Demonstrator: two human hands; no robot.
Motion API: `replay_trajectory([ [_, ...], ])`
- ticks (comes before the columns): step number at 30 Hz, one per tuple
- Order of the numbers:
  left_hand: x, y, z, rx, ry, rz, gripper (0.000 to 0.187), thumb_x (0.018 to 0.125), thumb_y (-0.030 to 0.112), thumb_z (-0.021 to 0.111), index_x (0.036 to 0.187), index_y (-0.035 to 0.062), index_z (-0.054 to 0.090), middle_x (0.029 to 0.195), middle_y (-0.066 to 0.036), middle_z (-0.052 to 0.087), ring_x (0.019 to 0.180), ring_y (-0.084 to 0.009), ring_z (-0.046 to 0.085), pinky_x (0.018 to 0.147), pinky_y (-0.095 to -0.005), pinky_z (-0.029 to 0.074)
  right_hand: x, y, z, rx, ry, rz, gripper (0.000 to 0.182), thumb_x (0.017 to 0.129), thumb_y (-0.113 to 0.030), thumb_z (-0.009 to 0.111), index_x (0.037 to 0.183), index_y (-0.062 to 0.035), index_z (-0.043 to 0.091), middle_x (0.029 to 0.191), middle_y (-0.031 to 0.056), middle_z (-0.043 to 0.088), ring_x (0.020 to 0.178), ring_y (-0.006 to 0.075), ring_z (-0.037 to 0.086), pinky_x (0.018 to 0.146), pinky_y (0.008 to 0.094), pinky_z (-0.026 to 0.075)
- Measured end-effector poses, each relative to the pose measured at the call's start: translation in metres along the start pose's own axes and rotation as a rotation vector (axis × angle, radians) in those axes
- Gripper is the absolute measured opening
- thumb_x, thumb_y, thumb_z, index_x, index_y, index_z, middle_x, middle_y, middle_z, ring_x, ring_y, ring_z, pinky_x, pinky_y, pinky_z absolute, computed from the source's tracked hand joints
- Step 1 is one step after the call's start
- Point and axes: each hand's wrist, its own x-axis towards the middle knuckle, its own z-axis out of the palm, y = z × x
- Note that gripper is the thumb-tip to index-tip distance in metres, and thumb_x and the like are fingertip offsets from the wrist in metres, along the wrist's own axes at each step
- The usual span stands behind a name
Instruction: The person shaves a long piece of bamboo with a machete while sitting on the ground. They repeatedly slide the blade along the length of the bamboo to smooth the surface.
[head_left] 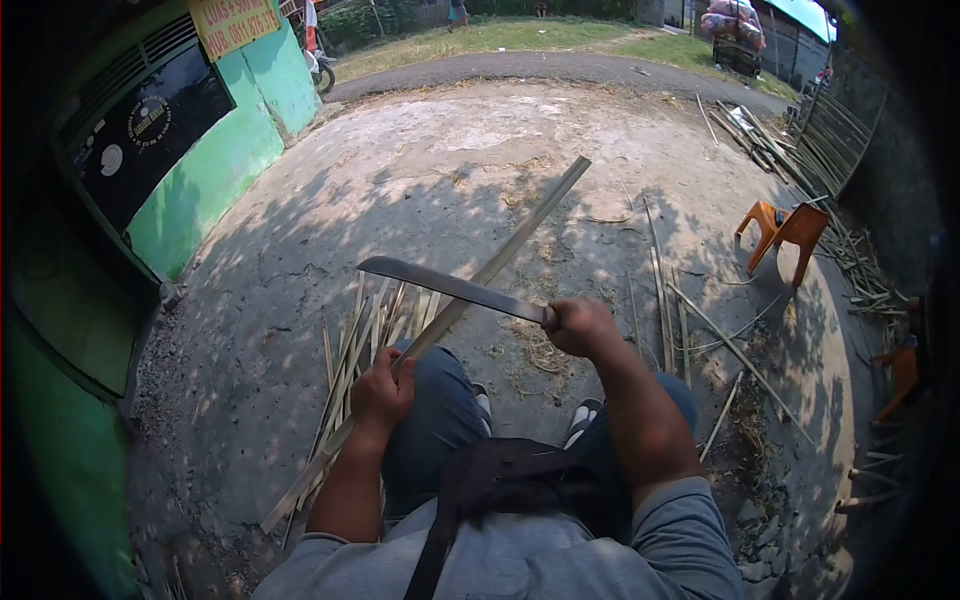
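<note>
My right hand (583, 327) is closed round the handle of a machete (455, 287), whose long dark blade points to the left. The blade crosses over a long bamboo strip (525, 230), overlapping it in this view. That strip runs slantwise from low left to upper right, and my left hand (381, 390) grips it below the crossing, beside my left knee. Its lower end reaches down past my left forearm. On the ground by my left leg lies a bundle of split bamboo strips (345, 350), partly hidden by the leg and arm.
Loose bamboo pieces (740, 360) lie on the ground to the right. An orange plastic chair (785, 238) stands beyond them, near a pile of bamboo poles (770, 145). A green wall (215, 195) rises at the left. Thin shavings (543, 352) are scattered between my feet.
</note>
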Motion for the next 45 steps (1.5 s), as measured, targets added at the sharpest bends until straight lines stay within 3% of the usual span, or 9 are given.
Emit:
replay_trajectory([
  [4,0.001,0.001,0.002,0.029,0.017,0.015,0.039,0.104,0.047,0.056,0.115,0.0103,0.063,0.076,-0.019,0.073,0.075,-0.0449,0.073,0.068,-0.055,0.056,0.002,0.022,-0.007,0.126,0.045,0.148,0.027,0.092,-0.035,0.068,0.094,-0.0096,0.076,0.088,0.0222,0.073,0.088,0.0437,0.071,0.081,0.0541,0.057],
  [17,0.002,0.001,-0.002,0.062,-0.024,0.001,0.045,0.103,0.051,0.055,0.123,0.0104,0.059,0.079,-0.022,0.073,0.078,-0.0464,0.073,0.07,-0.0568,0.056,-0.005,-0.018,0.008,-0.073,-0.148,-0.122,0.02,0.088,-0.032,0.07,0.092,-0.0133,0.076,0.09,0.0171,0.074,0.089,0.0396,0.072,0.08,0.0507,0.058],
  [23,0.001,-0.002,-0.003,-0.004,-0.027,-0.029,0.046,0.103,0.05,0.055,0.126,0.0104,0.059,0.08,-0.022,0.073,0.078,-0.0458,0.073,0.07,-0.0561,0.056,0.003,0.018,-0.004,0.087,-0.03,0.112,0.026,0.091,-0.036,0.07,0.093,-0.0106,0.076,0.092,0.021,0.074,0.093,0.0426,0.071,0.084,0.0515,0.058],
  [27,-0.001,0.002,-0.007,0.05,-0.022,-0.022,0.04,0.102,0.046,0.059,0.121,0.011,0.061,0.077,-0.021,0.072,0.077,-0.046,0.072,0.068,-0.056,0.055,0.0,0.03,-0.011,0.185,-0.114,0.249,0.032,0.089,-0.038,0.074,0.107,-0.0119,0.077,0.1,0.0207,0.075,0.098,0.0413,0.072,0.086,0.0507,0.057],
  [30,-0.001,0.007,-0.011,0.092,-0.066,-0.044,0.04,0.102,0.046,0.059,0.121,0.0115,0.061,0.079,-0.022,0.072,0.078,-0.0458,0.072,0.069,-0.0558,0.055,-0.005,0.01,-0.016,0.024,-0.135,0.253,0.033,0.089,-0.039,0.073,0.11,-0.0129,0.076,0.104,0.0201,0.075,0.101,0.0396,0.072,0.087,0.0491,0.057],
  [33,-0.001,0.005,-0.014,0.1,-0.074,-0.042,0.04,0.102,0.046,0.059,0.121,0.0115,0.062,0.082,-0.022,0.073,0.079,-0.0457,0.072,0.07,-0.0556,0.055,-0.007,-0.012,-0.013,0.005,-0.207,0.223,0.033,0.09,-0.039,0.073,0.109,-0.0119,0.077,0.106,0.0193,0.075,0.103,0.039,0.071,0.088,0.0482,0.057],
  [38,-0.004,0.003,-0.021,0.056,-0.061,-0.04,0.039,0.101,0.045,0.06,0.12,0.0106,0.063,0.083,-0.022,0.074,0.08,-0.0458,0.072,0.072,-0.0555,0.056,-0.006,-0.043,-0.003,-0.134,-0.29,-0.042,0.033,0.101,-0.035,0.054,0.097,-0.0099,0.075,0.093,0.0187,0.075,0.093,0.0405,0.072,0.083,0.0515,0.058],
  [45,-0.007,-0.01,-0.018,0.006,-0.024,-0.032,0.042,0.1,0.045,0.06,0.123,0.0096,0.063,0.085,-0.021,0.074,0.083,-0.0456,0.073,0.074,-0.0559,0.057,0.0,-0.039,0.001,-0.158,-0.237,-0.107,0.035,0.101,-0.036,0.053,0.096,-0.0084,0.075,0.09,0.0205,0.074,0.089,0.0415,0.072,0.083,0.0521,0.058],
])
